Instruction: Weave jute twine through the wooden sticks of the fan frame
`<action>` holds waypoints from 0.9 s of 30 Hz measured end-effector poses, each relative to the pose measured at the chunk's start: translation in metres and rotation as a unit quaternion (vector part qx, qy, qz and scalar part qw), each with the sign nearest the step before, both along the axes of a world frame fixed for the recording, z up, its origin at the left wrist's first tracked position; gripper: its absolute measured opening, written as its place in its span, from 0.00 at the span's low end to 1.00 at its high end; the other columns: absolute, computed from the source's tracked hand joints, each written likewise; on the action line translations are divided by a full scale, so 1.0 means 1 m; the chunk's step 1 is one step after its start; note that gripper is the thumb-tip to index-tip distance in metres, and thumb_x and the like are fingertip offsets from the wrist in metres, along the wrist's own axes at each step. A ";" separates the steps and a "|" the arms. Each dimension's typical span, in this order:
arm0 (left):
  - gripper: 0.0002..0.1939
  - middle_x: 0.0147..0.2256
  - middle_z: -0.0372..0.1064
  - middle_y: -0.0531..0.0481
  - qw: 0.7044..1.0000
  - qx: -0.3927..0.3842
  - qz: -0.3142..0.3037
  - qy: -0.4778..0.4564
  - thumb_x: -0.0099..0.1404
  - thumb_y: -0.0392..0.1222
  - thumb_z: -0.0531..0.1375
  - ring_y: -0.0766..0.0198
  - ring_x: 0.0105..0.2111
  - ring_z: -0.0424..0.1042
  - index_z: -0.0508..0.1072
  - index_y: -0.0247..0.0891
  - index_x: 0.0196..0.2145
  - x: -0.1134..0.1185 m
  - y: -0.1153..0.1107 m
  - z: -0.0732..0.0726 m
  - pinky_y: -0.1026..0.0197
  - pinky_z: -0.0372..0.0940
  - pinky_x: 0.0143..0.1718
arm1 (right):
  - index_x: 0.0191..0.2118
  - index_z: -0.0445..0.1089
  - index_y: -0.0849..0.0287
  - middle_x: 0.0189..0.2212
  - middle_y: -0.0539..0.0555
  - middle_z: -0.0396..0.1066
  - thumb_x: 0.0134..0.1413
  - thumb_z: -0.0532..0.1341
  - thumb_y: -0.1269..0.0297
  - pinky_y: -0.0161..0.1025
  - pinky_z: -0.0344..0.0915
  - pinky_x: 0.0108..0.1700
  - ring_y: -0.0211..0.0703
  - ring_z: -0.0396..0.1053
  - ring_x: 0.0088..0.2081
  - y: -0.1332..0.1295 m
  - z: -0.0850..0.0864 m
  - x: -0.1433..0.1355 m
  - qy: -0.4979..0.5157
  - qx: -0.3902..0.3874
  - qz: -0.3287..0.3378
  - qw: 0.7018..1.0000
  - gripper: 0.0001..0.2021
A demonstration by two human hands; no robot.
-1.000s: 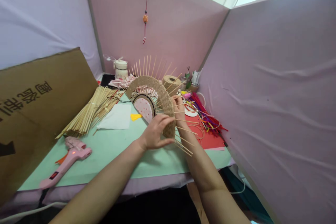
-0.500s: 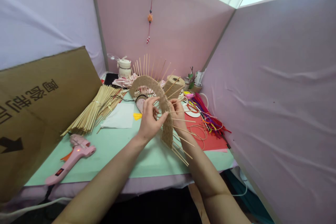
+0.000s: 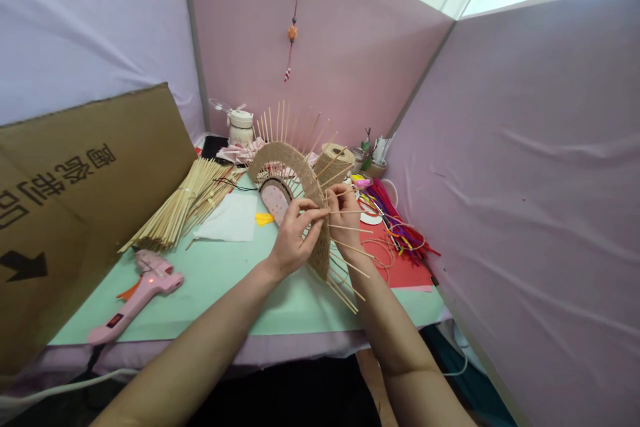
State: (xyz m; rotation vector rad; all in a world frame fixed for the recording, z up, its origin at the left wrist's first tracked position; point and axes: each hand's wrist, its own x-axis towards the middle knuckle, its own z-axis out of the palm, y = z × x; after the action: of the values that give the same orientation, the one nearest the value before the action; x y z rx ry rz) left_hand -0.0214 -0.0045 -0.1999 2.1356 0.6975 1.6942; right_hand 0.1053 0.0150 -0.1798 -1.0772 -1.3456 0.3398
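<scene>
A curved band of woven twine [image 3: 283, 153] with thin wooden sticks radiating from it stands tilted above the table. A pink dotted oval piece [image 3: 275, 201] shows inside its arch. My left hand [image 3: 299, 232] is closed at the band's near side, thumb and fingertips together at its outer edge. On the band's outer side, my right hand [image 3: 344, 213] has its fingers pinched close to the edge, among the sticks. Any strand between the fingertips is too small to make out.
A pink glue gun [image 3: 139, 295] lies at the left, near a cardboard box [image 3: 90, 213] and a bundle of sticks [image 3: 170, 203]. Behind the band stands a twine spool [image 3: 336, 161]. Red sheets [image 3: 410, 273] and coloured pipe cleaners [image 3: 400, 220] lie at the right.
My left hand has moved right and its fingertips have come together at the band's edge, showing more of the pink oval. My right hand has risen slightly. The view has shifted a little.
</scene>
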 end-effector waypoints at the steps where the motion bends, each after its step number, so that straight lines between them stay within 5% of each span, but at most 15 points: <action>1: 0.12 0.43 0.63 0.45 1.000 -0.005 -0.001 -0.008 0.67 0.36 0.54 0.62 0.45 0.66 0.71 0.39 0.47 0.001 -0.001 -0.001 0.55 0.64 0.49 | 0.35 0.62 0.56 0.30 0.48 0.63 0.59 0.55 0.58 0.36 0.59 0.35 0.37 0.60 0.30 -0.001 0.001 -0.002 0.012 0.004 -0.005 1.000 0.07; 7: 0.05 0.36 0.67 0.48 0.992 -0.090 0.000 -0.083 0.67 0.39 0.55 0.66 0.37 0.68 0.69 0.38 0.39 0.002 -0.002 0.003 0.62 0.67 0.38 | 0.34 0.62 0.56 0.28 0.48 0.62 0.59 0.56 0.57 0.35 0.59 0.33 0.37 0.60 0.29 -0.008 -0.006 -0.010 0.037 0.000 -0.015 0.999 0.09; 17: 0.07 0.30 0.67 0.50 0.981 -0.161 0.020 -0.108 0.62 0.42 0.61 0.66 0.32 0.68 0.70 0.36 0.29 -0.002 -0.011 0.019 0.65 0.68 0.31 | 0.32 0.63 0.55 0.23 0.46 0.62 0.56 0.59 0.53 0.34 0.58 0.28 0.36 0.60 0.25 -0.015 -0.005 -0.008 0.055 -0.025 0.026 0.998 0.11; 22: 0.10 0.26 0.67 0.52 0.979 -0.186 0.081 -0.020 0.58 0.44 0.63 0.67 0.27 0.66 0.69 0.36 0.25 -0.003 -0.012 0.033 0.64 0.63 0.30 | 0.31 0.62 0.56 0.23 0.46 0.63 0.55 0.61 0.53 0.33 0.59 0.27 0.35 0.61 0.25 -0.018 -0.003 -0.004 0.049 -0.039 0.040 0.997 0.12; 27: 0.15 0.21 0.66 0.54 0.962 -0.233 0.106 0.099 0.54 0.45 0.66 0.67 0.23 0.64 0.66 0.38 0.19 -0.011 -0.009 0.057 0.63 0.55 0.25 | 0.29 0.62 0.56 0.22 0.45 0.62 0.51 0.63 0.54 0.32 0.60 0.21 0.34 0.60 0.21 -0.020 0.010 0.005 0.058 -0.133 0.124 0.982 0.12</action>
State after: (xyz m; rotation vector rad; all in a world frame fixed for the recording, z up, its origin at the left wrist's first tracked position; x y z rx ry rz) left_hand -0.0325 -0.0139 -0.1428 1.9532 1.2824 1.2488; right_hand 0.1099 -0.0046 -0.1703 -1.0896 -1.3581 0.7736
